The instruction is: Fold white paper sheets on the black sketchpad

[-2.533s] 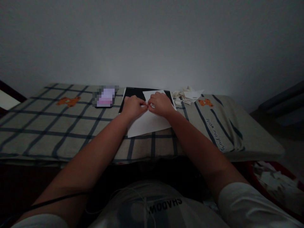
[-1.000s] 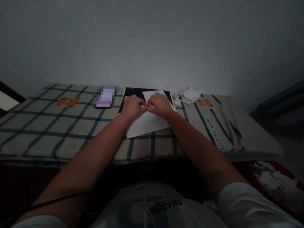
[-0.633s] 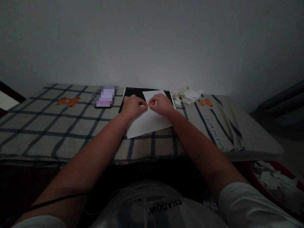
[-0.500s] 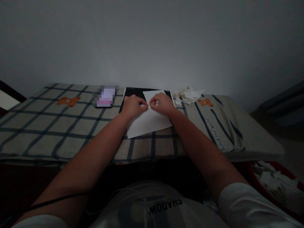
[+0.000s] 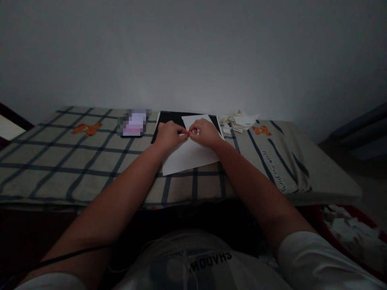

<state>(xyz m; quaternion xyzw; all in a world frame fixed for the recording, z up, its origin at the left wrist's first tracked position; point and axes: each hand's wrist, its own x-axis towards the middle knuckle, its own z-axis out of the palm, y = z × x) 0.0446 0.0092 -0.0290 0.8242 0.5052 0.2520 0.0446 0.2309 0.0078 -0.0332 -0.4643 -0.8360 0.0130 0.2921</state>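
Observation:
A white sheet of paper [image 5: 190, 156] lies at a slant over a black notebook [image 5: 171, 117] and onto the checked cloth. My left hand [image 5: 169, 136] is closed in a pinch at the paper's upper left part. From the other side, my right hand [image 5: 205, 133] pinches the paper too, thumb and forefinger together. The fingertips of both hands meet over the sheet, covering the exact spot they grip. Beyond the right hand, the upper part of the paper shows against the black cover.
A phone [image 5: 134, 124] with a blurred-out screen lies left of the notebook. Torn paper scraps [image 5: 240, 121] are heaped to its right. The checked cloth [image 5: 99, 161] covers the table by the wall. A red bin [image 5: 322, 225] of paper scraps stands below at the right.
My right hand has shifted slightly left, so its fingertips now touch those of my left hand. The paper has barely moved.

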